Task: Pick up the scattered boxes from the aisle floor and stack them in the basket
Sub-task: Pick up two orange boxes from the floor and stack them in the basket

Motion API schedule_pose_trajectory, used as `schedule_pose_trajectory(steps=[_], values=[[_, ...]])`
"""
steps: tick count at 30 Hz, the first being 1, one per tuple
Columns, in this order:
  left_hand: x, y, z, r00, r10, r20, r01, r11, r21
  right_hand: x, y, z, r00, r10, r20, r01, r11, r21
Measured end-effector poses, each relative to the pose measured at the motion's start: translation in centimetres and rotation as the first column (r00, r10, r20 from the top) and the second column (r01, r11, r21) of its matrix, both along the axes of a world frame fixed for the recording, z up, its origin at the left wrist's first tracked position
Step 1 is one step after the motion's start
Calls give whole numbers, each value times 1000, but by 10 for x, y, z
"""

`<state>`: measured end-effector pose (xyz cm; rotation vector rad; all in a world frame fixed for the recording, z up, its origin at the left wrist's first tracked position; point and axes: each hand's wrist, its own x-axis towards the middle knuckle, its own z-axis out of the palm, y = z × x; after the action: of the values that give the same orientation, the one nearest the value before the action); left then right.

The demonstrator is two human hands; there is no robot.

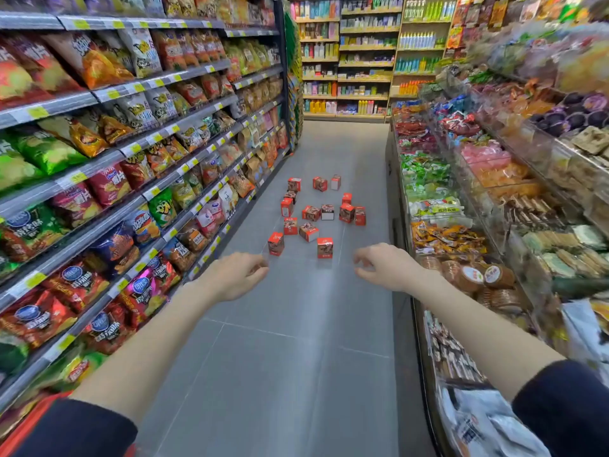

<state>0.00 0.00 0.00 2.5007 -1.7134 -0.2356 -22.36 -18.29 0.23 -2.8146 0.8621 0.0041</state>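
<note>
Head view: we judge the task unstarted; the boxes [346, 213] lie scattered mid-floor, well ahead of us. Our left hand [237, 275] and right hand [385, 265] hang loosely curled, holding nothing.

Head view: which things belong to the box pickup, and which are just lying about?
Job: boxes, floor, left hand, right hand.
Not the job: chip bags, snack bins, bottles on the far shelves.
</note>
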Motion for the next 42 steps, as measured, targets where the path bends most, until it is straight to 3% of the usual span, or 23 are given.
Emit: schedule_pose_trajectory(steps=[11,32,42], values=[[42,-52,-29,999,-33,-11,33,998,57,30,-56,-34,1000,-15,-12,15,1000,23],[208,-324,-40,999,37,-31,-33,993,112,202,-354,-50,1000,1,-7,0,995,96],[348,-459,-66,997,7,-81,2,993,118,332,-470,-68,999,-28,-43,33,993,113]])
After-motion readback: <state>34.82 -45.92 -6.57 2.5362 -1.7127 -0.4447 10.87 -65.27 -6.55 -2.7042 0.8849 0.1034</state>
